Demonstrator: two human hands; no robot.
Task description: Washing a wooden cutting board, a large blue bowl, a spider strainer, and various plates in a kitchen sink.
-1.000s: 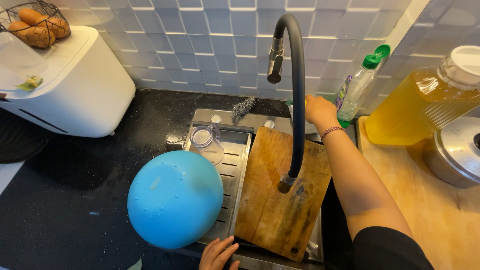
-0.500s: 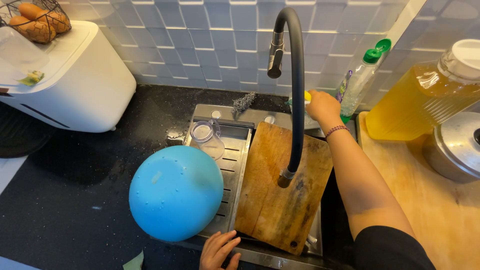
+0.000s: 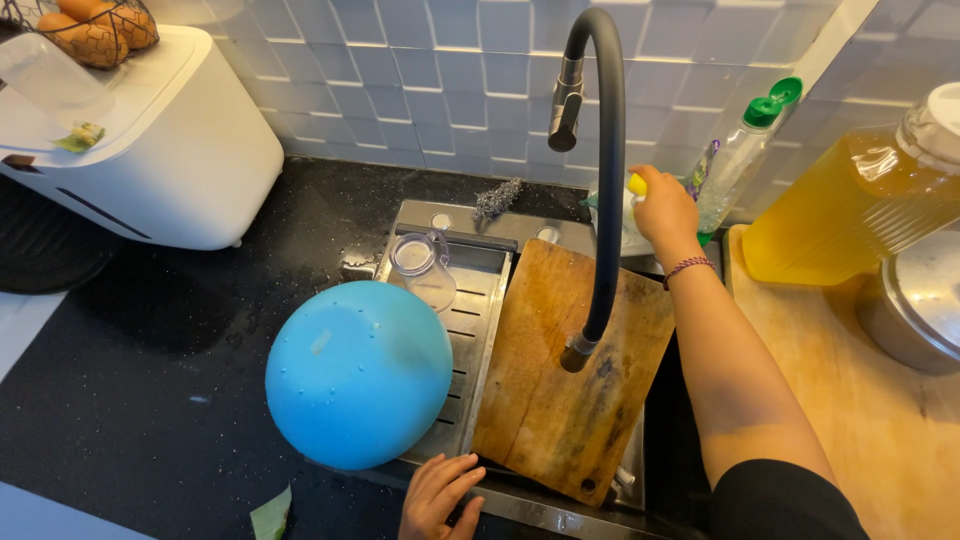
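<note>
Behind the black curved tap [image 3: 605, 180], at the back edge of the steel sink [image 3: 470, 330], a small yellow sponge [image 3: 636, 185] is gripped by the curled fingers of the right hand [image 3: 664, 210], just beside a clear dish-soap bottle with a green cap [image 3: 740, 150]. The left hand [image 3: 438, 497] is laid flat, fingers loosely spread, on the sink's front rim, near an upturned round blue bowl [image 3: 358, 372] and a worn wooden cutting board [image 3: 570, 380]. A clear plastic jug [image 3: 420, 265], seemingly empty, is seen behind the bowl.
</note>
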